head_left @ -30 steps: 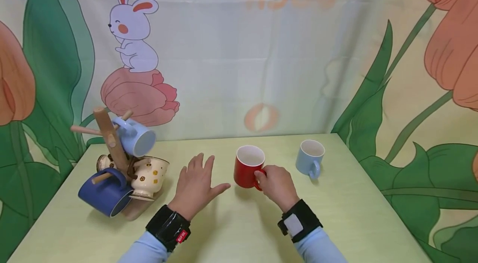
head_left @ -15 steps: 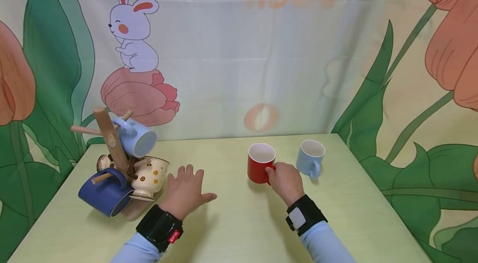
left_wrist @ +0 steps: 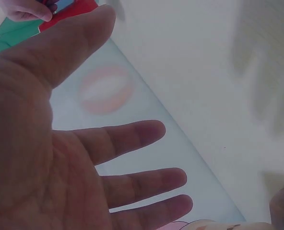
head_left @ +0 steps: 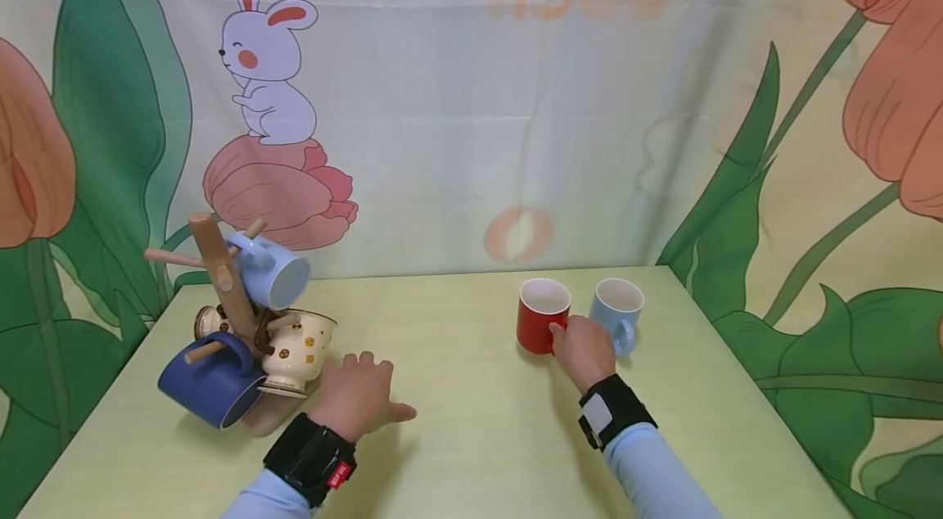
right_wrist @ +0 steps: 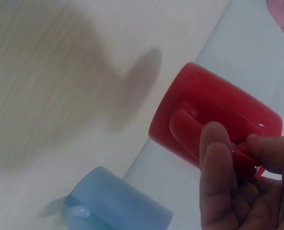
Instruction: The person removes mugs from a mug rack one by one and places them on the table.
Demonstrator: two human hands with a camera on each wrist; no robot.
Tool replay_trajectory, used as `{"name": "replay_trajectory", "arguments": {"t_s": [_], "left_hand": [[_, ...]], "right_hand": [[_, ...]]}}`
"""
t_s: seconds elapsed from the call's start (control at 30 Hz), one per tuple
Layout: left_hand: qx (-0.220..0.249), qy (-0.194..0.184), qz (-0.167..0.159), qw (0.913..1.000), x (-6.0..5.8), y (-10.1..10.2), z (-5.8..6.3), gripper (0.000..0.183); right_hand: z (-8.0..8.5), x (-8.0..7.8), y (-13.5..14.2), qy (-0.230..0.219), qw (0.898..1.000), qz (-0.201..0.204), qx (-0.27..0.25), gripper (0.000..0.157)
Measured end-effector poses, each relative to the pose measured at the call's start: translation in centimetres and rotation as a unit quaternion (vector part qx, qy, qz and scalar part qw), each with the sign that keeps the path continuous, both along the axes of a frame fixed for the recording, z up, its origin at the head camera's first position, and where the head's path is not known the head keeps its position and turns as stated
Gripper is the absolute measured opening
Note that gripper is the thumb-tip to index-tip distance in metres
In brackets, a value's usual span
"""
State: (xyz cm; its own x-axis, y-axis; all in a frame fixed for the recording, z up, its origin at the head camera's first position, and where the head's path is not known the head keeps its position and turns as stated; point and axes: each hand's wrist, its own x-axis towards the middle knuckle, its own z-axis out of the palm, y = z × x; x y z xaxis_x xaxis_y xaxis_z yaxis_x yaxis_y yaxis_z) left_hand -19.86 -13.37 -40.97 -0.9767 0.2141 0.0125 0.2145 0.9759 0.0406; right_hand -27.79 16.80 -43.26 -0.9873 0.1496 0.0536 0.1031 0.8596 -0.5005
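Note:
My right hand [head_left: 584,353] pinches the handle of a red mug [head_left: 538,329], white inside and upright. In the right wrist view thumb and fingers close round the handle of that red mug [right_wrist: 218,112]. Just right of it stands a light blue mug [head_left: 613,308], its handle toward me. My left hand [head_left: 355,396] is spread, palm down, holding nothing, beside a wooden mug tree [head_left: 221,277]. On the tree hang another light blue mug [head_left: 276,273], a dark blue mug [head_left: 209,384] and a cream patterned mug [head_left: 298,351]. Behind the post, another patterned piece is mostly hidden.
The pale green table [head_left: 457,453] ends at a printed cloth backdrop [head_left: 427,134] with a rabbit and tulips. A bare peg [head_left: 173,258] of the mug tree juts out to the left.
My right hand has carried the red mug rightward, close to the light blue mug. My left hand has drawn back toward the lower left, near the mug tree.

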Motion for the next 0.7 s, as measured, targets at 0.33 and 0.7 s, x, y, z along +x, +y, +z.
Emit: {"name": "replay_trajectory", "arguments": {"t_s": [0.33,0.7], "left_hand": [[0.014,-0.021,0.006,0.9997,0.2,-0.1,-0.7,0.062],[0.009,-0.026,0.010,0.9996,0.4,-0.3,-1.3,0.064]], "right_hand": [[-1.3,-1.7,1.7,0.028,0.999,-0.023,0.035,0.032],[-2.4,-2.7,2.5,0.017,0.999,-0.039,0.014,0.032]]}}
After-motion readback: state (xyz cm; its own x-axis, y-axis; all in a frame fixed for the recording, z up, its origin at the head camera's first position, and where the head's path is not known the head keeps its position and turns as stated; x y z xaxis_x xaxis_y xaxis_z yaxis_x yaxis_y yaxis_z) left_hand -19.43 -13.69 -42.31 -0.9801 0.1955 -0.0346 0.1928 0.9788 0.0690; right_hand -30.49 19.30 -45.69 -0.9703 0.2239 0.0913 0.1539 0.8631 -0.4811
